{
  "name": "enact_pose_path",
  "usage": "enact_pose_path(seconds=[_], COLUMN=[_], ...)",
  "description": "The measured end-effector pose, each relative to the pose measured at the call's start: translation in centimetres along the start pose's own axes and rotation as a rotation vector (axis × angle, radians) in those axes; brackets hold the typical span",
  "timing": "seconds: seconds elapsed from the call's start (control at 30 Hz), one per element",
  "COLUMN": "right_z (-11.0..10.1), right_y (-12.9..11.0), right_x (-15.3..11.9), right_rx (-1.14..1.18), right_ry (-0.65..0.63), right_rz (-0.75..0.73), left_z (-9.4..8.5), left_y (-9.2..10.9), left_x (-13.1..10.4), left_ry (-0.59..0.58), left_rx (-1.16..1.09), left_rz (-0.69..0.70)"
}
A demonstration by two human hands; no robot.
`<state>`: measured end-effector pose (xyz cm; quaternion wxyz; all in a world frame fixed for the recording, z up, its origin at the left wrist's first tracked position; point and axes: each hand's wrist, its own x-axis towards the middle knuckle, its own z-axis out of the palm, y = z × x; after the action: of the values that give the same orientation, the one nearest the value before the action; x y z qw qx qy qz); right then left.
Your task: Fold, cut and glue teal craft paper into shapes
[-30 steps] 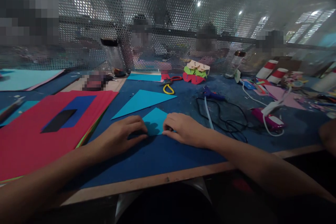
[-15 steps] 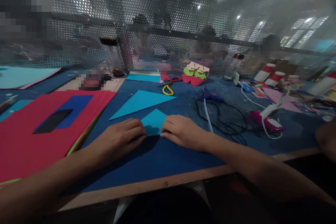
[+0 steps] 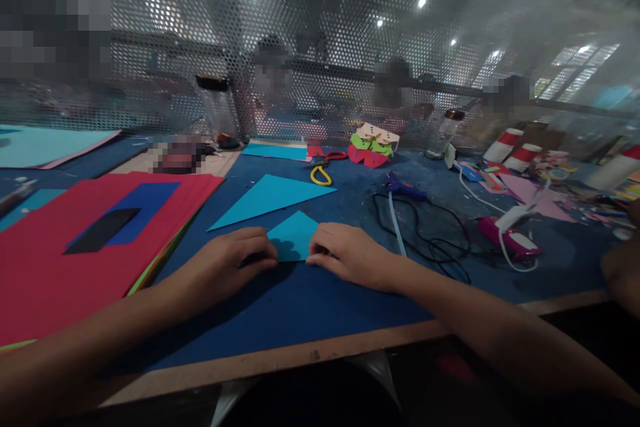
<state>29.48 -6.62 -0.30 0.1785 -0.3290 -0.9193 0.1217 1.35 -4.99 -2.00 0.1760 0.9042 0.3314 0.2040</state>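
Note:
A small light-blue folded paper (image 3: pixel 295 237) lies on the dark blue table top (image 3: pixel 320 307), its near edge between my hands. My left hand (image 3: pixel 235 257) pinches its left corner, with thumb and fingers pressed together. At the right corner, my right hand (image 3: pixel 345 252) grips the paper in the same way, fingers curled. Just behind it rests a larger light-blue paper triangle (image 3: pixel 270 199), touched by neither hand. Scissors with red and yellow handles (image 3: pixel 321 175) lie beyond the triangle.
Red sheets (image 3: pixel 45 267) bearing blue and black pieces lie left. On the right are a blue glue gun (image 3: pixel 404 188), black cable and a pink device (image 3: pixel 507 240). Folded colored paper (image 3: pixel 373 145) and jars stand near the mesh. Part of another person's arm (image 3: pixel 620 273) shows far right.
The view has shifted slightly, so the scene sits a little lower. Both hands stay at the paper's corners; the left fingers look slightly more raised. The arm at far right has moved a little.

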Motion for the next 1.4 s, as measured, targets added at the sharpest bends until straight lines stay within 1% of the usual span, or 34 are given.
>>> enact_pose_path(seconds=[0.37, 0.53, 0.7, 0.93, 1.17, 1.4], right_z=[-0.1, 0.0, -0.1, -0.5, -1.2, -1.8], right_y=[-0.1, -0.3, -0.3, -0.2, -0.4, -0.5], right_x=[0.1, 0.2, 0.3, 0.1, 0.0, -0.1], right_rx=[0.037, 0.038, 0.037, 0.053, 0.048, 0.032], right_ry=[-0.002, -0.004, -0.012, -0.034, -0.076, -0.100], right_rz=[0.138, 0.178, 0.197, 0.214, 0.247, 0.256], left_z=[0.0, -0.3, -0.8, -0.7, -1.0, -1.2], left_y=[0.2, 0.4, 1.0, 0.5, 1.0, 0.9], left_x=[0.3, 0.5, 0.7, 0.6, 0.8, 0.7], left_ry=[0.036, 0.035, 0.034, 0.012, 0.006, -0.016], left_rx=[-0.036, -0.057, -0.063, -0.071, -0.082, -0.062], left_rz=[-0.079, -0.084, -0.120, -0.149, -0.197, -0.234])
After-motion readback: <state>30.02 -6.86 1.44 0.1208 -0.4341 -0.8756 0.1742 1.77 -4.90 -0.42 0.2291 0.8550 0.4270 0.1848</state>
